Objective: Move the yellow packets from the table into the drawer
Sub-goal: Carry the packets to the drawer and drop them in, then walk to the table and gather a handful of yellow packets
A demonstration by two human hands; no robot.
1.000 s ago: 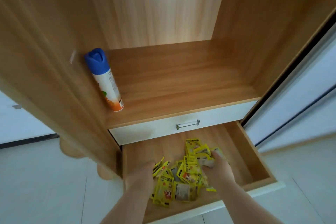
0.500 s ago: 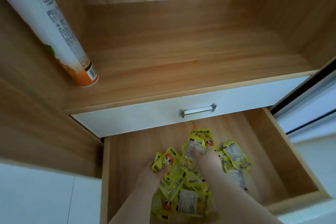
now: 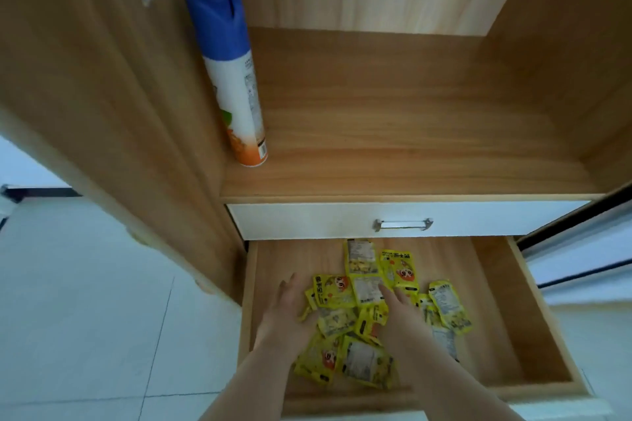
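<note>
Left hand (image 3: 286, 313) and right hand (image 3: 400, 309) rest flat, fingers straight, on yellow packets (image 3: 337, 291) mid-drawer (image 3: 502, 287), gripping nothing

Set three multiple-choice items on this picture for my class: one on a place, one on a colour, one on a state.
1. Where do the yellow packets lie?
A. on the shelf
B. in the pulled-out lower drawer
C. on the floor

2. What colour is the cap of the spray can?
A. red
B. blue
C. green

3. How is the white upper drawer with the metal handle?
A. pushed shut
B. pulled halfway out
C. taken out

Answers:
1 B, the packets lie in a heap on the wooden bottom of the lower drawer.
2 B, the top of the can is blue above a white and orange body.
3 A, its front sits fully back, with the lower drawer sticking out beneath it.
</note>
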